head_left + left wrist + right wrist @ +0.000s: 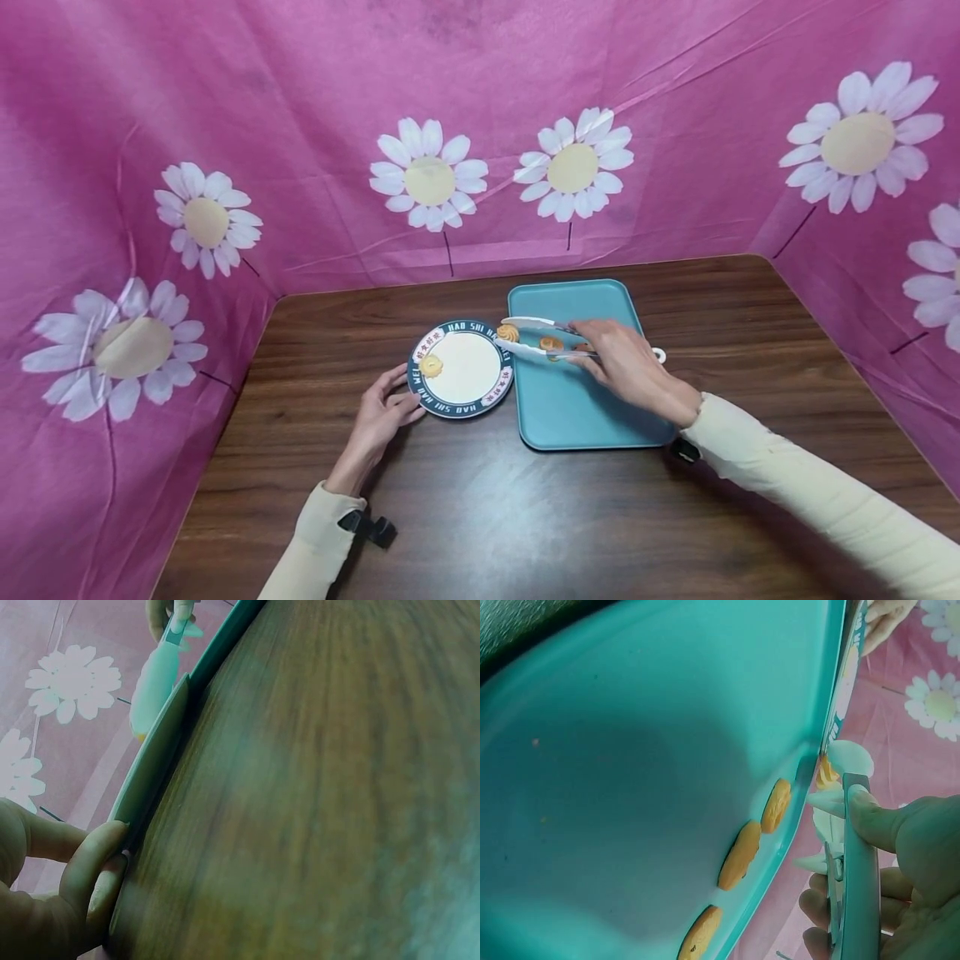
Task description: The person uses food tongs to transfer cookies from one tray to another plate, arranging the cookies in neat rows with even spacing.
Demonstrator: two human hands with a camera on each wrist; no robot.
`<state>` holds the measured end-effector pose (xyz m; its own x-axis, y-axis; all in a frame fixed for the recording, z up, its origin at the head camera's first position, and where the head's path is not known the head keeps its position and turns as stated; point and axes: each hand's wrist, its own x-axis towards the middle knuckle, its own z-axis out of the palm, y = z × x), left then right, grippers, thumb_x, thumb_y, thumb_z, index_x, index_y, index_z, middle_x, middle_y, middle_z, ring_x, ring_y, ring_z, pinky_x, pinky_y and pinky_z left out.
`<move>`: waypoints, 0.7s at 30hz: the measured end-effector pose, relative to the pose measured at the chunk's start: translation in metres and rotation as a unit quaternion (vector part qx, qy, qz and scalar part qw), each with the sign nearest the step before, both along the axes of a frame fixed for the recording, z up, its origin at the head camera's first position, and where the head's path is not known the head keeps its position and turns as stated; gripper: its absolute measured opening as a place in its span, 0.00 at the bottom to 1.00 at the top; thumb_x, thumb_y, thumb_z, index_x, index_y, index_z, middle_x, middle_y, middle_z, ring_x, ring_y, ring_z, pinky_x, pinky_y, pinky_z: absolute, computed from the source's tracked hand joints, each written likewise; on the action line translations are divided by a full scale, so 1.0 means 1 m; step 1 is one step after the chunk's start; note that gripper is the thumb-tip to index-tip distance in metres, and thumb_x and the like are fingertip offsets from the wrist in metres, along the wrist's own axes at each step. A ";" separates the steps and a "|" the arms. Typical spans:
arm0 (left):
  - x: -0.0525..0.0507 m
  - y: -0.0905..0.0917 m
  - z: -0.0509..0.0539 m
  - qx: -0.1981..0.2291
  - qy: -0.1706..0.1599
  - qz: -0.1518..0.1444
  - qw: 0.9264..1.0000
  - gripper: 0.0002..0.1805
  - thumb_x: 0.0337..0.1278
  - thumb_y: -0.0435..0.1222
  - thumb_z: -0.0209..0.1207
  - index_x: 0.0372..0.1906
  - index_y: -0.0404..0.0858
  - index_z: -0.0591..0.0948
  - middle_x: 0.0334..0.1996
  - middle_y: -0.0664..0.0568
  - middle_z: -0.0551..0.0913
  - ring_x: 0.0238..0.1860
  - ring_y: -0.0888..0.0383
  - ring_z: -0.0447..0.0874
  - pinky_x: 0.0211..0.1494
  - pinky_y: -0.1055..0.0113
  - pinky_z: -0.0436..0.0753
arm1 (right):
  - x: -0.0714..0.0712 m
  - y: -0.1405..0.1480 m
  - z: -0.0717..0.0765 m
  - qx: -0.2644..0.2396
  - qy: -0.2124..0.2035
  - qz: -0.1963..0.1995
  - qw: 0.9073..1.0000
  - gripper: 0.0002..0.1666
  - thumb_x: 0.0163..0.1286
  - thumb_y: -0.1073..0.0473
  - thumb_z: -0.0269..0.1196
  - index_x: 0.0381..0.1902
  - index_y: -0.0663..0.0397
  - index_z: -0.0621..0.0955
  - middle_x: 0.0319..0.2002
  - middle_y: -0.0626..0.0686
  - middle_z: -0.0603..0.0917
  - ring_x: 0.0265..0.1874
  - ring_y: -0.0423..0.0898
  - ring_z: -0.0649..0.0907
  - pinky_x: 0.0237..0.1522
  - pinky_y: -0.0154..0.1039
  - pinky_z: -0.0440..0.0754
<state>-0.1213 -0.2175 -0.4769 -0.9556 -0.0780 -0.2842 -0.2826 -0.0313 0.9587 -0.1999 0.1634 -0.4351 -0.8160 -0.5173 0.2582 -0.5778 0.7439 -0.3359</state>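
My right hand [622, 367] grips a pair of tongs [861, 877] with white tips. Between those tips a swirled cookie [507, 333] is held, over where the plate's right rim meets the tray. At the left rim of the round plate [459, 410], white with a dark lettered border, my left hand [381, 417] holds the edge with thumb and fingers. On the plate's left side lies a pale yellow cookie [431, 366]. The blue-green tray [577, 417] carries several cookies; three show in the right wrist view, the nearest to the tongs being an oval cookie [776, 805].
Plate and tray stand side by side on a dark wooden table [450, 500]. A pink cloth [322, 100] with white daisies surrounds its back and sides. A white loop [659, 355] shows at the tray's right edge, partly behind my right hand.
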 end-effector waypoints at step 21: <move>0.000 0.000 0.001 -0.006 0.000 -0.005 1.000 0.36 0.68 0.18 0.54 0.79 0.34 0.62 0.74 0.34 0.66 0.49 0.61 0.86 0.51 0.72 0.93 | 0.006 -0.029 0.000 0.015 0.002 0.036 0.999 0.31 0.73 0.47 0.68 0.66 0.60 0.80 0.58 0.60 0.87 0.57 0.59 0.86 0.60 0.59 0.88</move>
